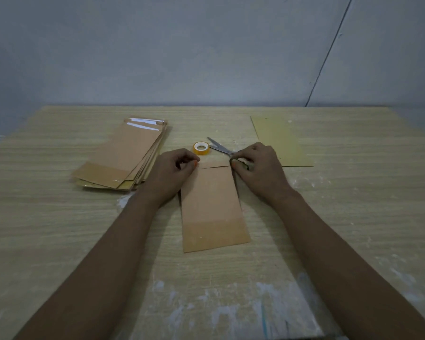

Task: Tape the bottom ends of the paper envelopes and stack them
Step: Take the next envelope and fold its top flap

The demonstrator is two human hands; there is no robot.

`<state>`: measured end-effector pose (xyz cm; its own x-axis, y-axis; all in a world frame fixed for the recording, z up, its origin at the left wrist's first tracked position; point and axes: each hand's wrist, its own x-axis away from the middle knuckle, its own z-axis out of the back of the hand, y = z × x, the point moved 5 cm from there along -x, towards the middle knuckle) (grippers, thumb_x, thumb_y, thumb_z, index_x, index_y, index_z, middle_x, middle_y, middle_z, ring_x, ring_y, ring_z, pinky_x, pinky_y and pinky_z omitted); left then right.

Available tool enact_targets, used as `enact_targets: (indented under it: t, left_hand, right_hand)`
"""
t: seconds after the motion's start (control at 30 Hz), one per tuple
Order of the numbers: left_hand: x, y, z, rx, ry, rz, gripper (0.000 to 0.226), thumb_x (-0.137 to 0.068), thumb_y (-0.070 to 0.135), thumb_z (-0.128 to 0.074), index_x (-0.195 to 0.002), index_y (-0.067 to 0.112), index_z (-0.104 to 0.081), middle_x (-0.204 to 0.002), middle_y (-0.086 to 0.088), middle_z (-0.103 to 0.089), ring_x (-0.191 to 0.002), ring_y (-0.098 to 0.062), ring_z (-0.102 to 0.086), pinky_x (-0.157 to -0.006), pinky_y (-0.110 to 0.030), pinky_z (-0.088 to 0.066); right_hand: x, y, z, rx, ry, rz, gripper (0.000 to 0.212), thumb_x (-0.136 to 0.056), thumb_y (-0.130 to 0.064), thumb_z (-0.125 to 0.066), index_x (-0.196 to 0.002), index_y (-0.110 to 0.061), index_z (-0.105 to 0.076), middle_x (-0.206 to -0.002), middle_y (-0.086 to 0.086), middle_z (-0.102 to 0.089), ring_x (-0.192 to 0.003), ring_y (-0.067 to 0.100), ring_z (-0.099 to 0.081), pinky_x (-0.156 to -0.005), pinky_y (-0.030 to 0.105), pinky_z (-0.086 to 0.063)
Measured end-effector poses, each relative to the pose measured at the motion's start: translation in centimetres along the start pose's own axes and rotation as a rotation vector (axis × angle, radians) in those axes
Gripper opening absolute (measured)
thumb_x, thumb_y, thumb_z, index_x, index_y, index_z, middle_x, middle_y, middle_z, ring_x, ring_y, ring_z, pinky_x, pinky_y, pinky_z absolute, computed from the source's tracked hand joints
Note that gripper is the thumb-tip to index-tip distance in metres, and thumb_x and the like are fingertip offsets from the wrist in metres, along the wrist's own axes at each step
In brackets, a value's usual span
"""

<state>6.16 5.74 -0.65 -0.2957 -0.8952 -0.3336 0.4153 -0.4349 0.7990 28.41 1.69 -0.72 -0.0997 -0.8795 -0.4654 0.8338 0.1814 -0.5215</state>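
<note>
Meanwhile both hands pinch the envelope's far end

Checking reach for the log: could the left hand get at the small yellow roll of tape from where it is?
Probably yes. The left hand sits at the brown paper envelope's far corner, and the small yellow roll of tape lies just beyond its fingers on bare table, with nothing between.

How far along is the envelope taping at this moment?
Done: a stack of envelopes lies left on the table. In hand: the left hand and right hand pinch the far corners of one envelope; whether tape is on it is unclear. Left: one sheet lies far right; the tape roll and scissors lie idle.
</note>
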Motion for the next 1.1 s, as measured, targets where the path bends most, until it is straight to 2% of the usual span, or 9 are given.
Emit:
enact_targets:
  t: [0.07, 0.17, 0.3, 0.37, 0.53, 0.7, 0.87, 1.0, 1.1]
  left_hand:
    - [0.0, -0.1, -0.1, -0.079, 0.012, -0.017, 0.013, -0.092, 0.011, -0.065, -0.091, 0.021, -0.073, -0.079, 0.011, -0.065, -0.064, -0.001, -0.051, -0.059, -0.011, -0.037]
    - [0.0, 0.1, -0.5, -0.174, 0.013, -0.045, 0.016, -0.09, 0.01, -0.065, -0.088, 0.024, -0.071, -0.078, 0.017, -0.062, -0.07, 0.007, -0.054, -0.065, -0.007, -0.037]
    - [-0.1, 0.1, -1.3, -0.377, 0.012, -0.114, 0.013, -0.087, 0.009, -0.065, -0.094, 0.018, -0.072, -0.085, 0.005, -0.053, -0.082, -0.016, -0.051, -0.074, -0.031, -0.04]
    - [-0.3, 0.2, -1.5, -0.426, 0.022, -0.137, 0.016, -0.085, 0.009, -0.066, -0.098, 0.016, -0.072, -0.088, 0.0, -0.056, -0.086, -0.023, -0.052, -0.075, -0.036, -0.042]
    - [-1.2, 0.5, -1.7, -0.335, 0.006, -0.037, 0.02, -0.094, 0.023, -0.059, -0.113, 0.022, -0.06, -0.084, 0.011, -0.061, -0.084, -0.02, -0.058, -0.072, -0.035, -0.044]
    - [-3.0, 0.7, -2.3, -0.524, -0.017, -0.011, 0.038, -0.1, 0.03, -0.049, -0.137, 0.025, -0.045, -0.105, -0.011, -0.068, -0.103, -0.036, -0.059, -0.077, -0.04, -0.043]
    - [-3.8, 0.7, -3.2, -0.653, -0.002, 0.102, 0.028, -0.1, 0.038, -0.05, -0.124, 0.024, -0.057, -0.115, -0.011, -0.066, -0.109, -0.035, -0.058, -0.076, -0.035, -0.038]
    - [-3.5, 0.4, -3.1, -0.485, 0.041, 0.072, 0.021, -0.099, 0.037, -0.056, -0.108, 0.02, -0.062, -0.099, -0.003, -0.066, -0.095, -0.027, -0.059, -0.07, -0.034, -0.038]
    - [-3.0, 0.3, -2.9, -0.037, -0.02, -0.002, 0.003, -0.099, 0.024, -0.058, -0.098, 0.024, -0.061, -0.08, 0.004, -0.059, -0.067, -0.014, -0.051, -0.062, -0.03, -0.036]
  right_hand:
    - [-0.1, 0.7, -0.8, 0.11, -0.048, 0.015, 0.022, -0.084, -0.035, -0.066, -0.103, -0.028, -0.075, -0.1, 0.0, -0.063, -0.097, 0.028, -0.055, -0.077, 0.026, -0.029]
    - [-0.1, 0.4, -0.7, 0.167, -0.033, -0.018, 0.023, -0.087, -0.036, -0.067, -0.108, -0.029, -0.074, -0.106, 0.0, -0.063, -0.101, 0.03, -0.052, -0.081, 0.035, -0.041]
    - [-0.1, -0.3, -0.3, 0.218, -0.022, -0.089, 0.025, -0.09, -0.038, -0.065, -0.113, -0.031, -0.072, -0.113, -0.001, -0.062, -0.107, 0.029, -0.045, -0.084, 0.04, -0.043]
    - [-0.1, -0.3, -0.3, 0.238, -0.026, -0.115, 0.026, -0.091, -0.04, -0.063, -0.114, -0.032, -0.072, -0.115, -0.002, -0.061, -0.11, 0.028, -0.044, -0.085, 0.04, -0.041]
    - [-0.1, -0.7, 0.2, 0.166, 0.096, -0.072, 0.023, -0.088, -0.036, -0.066, -0.106, -0.024, -0.075, -0.103, 0.002, -0.064, -0.102, 0.03, -0.047, -0.078, 0.038, -0.041]
    - [-0.5, -1.9, -0.1, 0.118, 0.16, 0.014, 0.022, -0.084, -0.028, -0.062, -0.096, -0.015, -0.075, -0.088, 0.007, -0.064, -0.09, 0.034, -0.053, -0.069, 0.041, -0.045]
    - [-0.4, -2.5, -0.4, 0.072, 0.197, 0.067, 0.018, -0.082, -0.024, -0.061, -0.091, -0.015, -0.073, -0.083, 0.007, -0.063, -0.084, 0.033, -0.053, -0.065, 0.042, -0.048]
    - [-0.6, -2.2, -0.5, 0.044, 0.201, 0.078, 0.018, -0.081, -0.021, -0.059, -0.092, -0.015, -0.073, -0.084, 0.007, -0.062, -0.084, 0.033, -0.054, -0.068, 0.043, -0.048]
    - [-0.5, -2.3, -0.1, -0.078, 0.221, 0.075, 0.019, -0.083, -0.014, -0.059, -0.096, -0.011, -0.072, -0.087, 0.009, -0.062, -0.083, 0.028, -0.057, -0.074, 0.038, -0.048]
